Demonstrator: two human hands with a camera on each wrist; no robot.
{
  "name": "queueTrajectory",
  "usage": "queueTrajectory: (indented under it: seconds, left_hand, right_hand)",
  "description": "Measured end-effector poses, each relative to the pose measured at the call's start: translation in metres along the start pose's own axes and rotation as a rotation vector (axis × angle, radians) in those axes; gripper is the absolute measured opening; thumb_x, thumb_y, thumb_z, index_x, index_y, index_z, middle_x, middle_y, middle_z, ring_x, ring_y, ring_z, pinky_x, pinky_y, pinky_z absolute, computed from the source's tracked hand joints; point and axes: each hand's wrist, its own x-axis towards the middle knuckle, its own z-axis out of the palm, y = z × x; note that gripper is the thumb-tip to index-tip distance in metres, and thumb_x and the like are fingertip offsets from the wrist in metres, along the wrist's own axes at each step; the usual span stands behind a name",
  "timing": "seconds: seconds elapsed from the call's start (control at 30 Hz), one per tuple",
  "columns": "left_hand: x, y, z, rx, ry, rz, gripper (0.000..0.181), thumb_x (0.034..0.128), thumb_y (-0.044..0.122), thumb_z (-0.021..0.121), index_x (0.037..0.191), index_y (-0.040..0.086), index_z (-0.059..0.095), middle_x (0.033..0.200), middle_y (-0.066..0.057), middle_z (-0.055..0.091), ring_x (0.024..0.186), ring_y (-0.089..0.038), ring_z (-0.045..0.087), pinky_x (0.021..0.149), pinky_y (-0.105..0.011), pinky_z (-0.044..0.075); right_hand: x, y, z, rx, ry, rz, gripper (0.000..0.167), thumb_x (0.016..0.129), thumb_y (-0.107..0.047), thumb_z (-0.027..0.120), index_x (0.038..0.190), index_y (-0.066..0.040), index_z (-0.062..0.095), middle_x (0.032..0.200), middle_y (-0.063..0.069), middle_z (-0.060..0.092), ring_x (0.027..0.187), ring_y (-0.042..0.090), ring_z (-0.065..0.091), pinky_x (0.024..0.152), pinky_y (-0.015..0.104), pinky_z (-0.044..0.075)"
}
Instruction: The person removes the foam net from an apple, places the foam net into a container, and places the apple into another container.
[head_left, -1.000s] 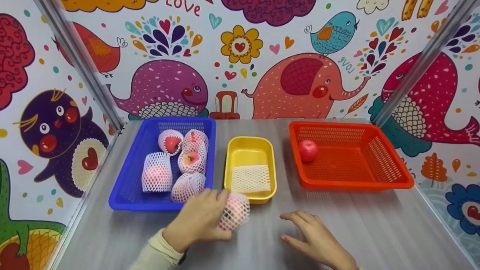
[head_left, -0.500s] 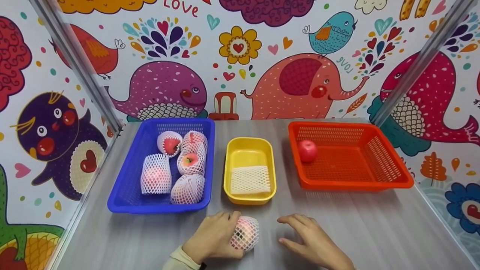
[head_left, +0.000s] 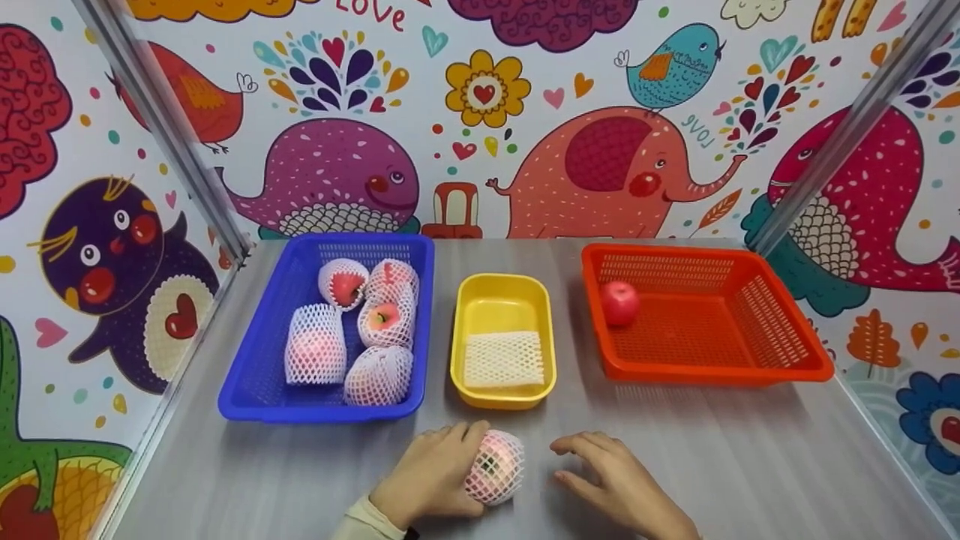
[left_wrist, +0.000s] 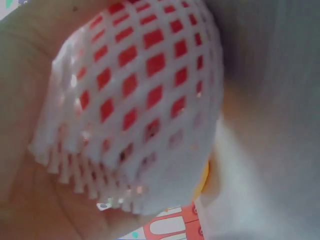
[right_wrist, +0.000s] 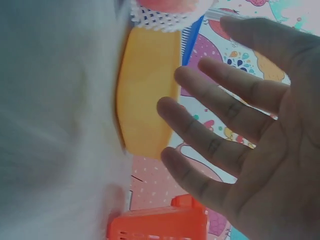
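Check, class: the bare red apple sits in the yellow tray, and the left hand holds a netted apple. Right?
Wrong place: the head view shows the bare red apple in the orange-red basket; the left hand holds a netted apple.

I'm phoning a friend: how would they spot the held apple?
On the table, find the yellow tray. Nearer the viewer, the left hand holds an apple in white netting; unlike the netted apples in the blue basket, it is outside any basket.
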Motion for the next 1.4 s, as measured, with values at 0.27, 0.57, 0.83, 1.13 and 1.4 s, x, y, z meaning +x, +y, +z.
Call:
queueTrajectory:
  seconds: [0.27,0.57,0.83,1.13,1.4]
  left_hand:
    - [0.002,0.01,-0.007,-0.068,0.028,0.044,0.094,0.059,0.049,0.088,0.136,0.012,0.048,0.112,-0.003,0.061,0.098,-0.018,0.062,0.08,-0.039,0.054]
    - [0.0,0.02,-0.01,-0.076,0.122,0.158,0.098,0.0581,0.047,0.089,0.138,0.006,0.049,0.112,-0.004,0.063,0.096,-0.016,0.063,0.081,-0.034,0.055]
    - [0.001,0.029,-0.012,-0.155,0.121,0.21,0.102,0.0663,0.049,0.086,0.147,0.002,0.044,0.116,-0.003,0.063,0.102,-0.012,0.061,0.089,-0.03,0.052]
    - [-0.004,0.022,-0.025,-0.112,0.127,0.285,0.091,0.0759,0.034,0.086,0.146,-0.005,0.042,0.124,-0.008,0.065,0.108,-0.018,0.064,0.094,-0.031,0.051]
    - [-0.005,0.015,-0.04,-0.078,0.155,0.301,0.04,0.0788,0.011,0.076,0.117,0.01,0.064,0.089,0.003,0.069,0.075,-0.015,0.068,0.064,-0.031,0.053]
  right_hand:
    - [0.003,0.0,0.007,0.063,0.019,-0.062,0.019,0.091,-0.016,0.074,0.11,-0.018,0.071,0.105,-0.01,0.068,0.095,0.011,0.063,0.082,0.038,0.054]
    - [0.0,-0.012,0.02,0.061,-0.014,-0.075,0.058,0.082,-0.027,0.082,0.131,-0.008,0.059,0.121,0.001,0.062,0.108,0.018,0.06,0.089,0.041,0.053]
    - [0.002,-0.014,0.025,0.123,0.002,-0.097,0.089,0.064,-0.024,0.086,0.145,-0.017,0.047,0.134,-0.003,0.054,0.118,0.016,0.053,0.097,0.039,0.049]
    - [-0.001,-0.015,0.027,0.097,0.05,-0.008,0.085,0.059,-0.024,0.087,0.136,-0.01,0.054,0.129,0.0,0.056,0.114,0.016,0.054,0.094,0.042,0.05]
    - [-0.002,-0.012,0.028,0.098,0.119,-0.031,0.084,0.058,-0.025,0.091,0.132,-0.007,0.056,0.125,-0.003,0.058,0.111,0.015,0.057,0.091,0.041,0.052]
